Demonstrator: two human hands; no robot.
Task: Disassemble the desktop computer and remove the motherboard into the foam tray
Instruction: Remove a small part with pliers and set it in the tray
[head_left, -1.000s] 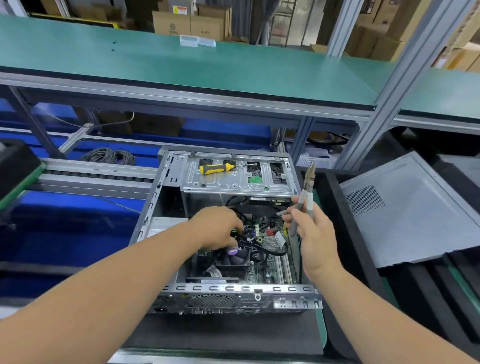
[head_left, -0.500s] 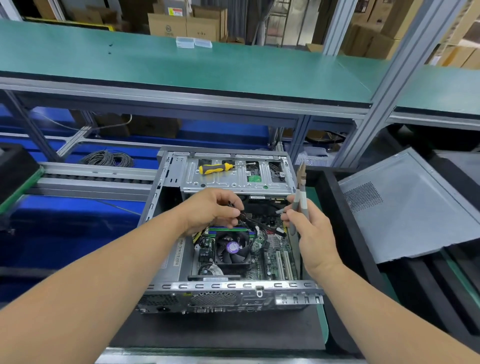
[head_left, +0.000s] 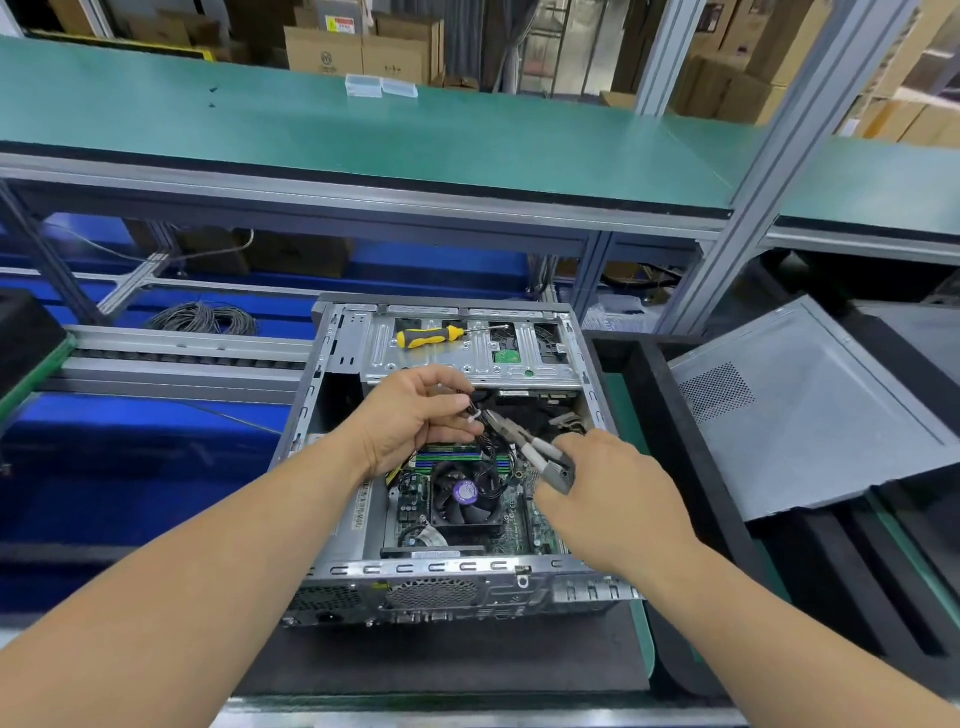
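desk: open computer case | screwdriver on drive cage | left hand pinches cable bundle | right hand grips pliers at bundle | side panel right

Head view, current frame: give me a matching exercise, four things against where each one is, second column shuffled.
Things:
1. screwdriver
2. cutting pliers
3. cable bundle
4. side panel

Places:
A. pinched in the left hand, above the motherboard
B. lying on the drive cage at the far end of the case
C. leaning on the foam tray, right of the case
D. held in the right hand, tips at the cables

Pairs: 1-B, 2-D, 3-A, 4-C
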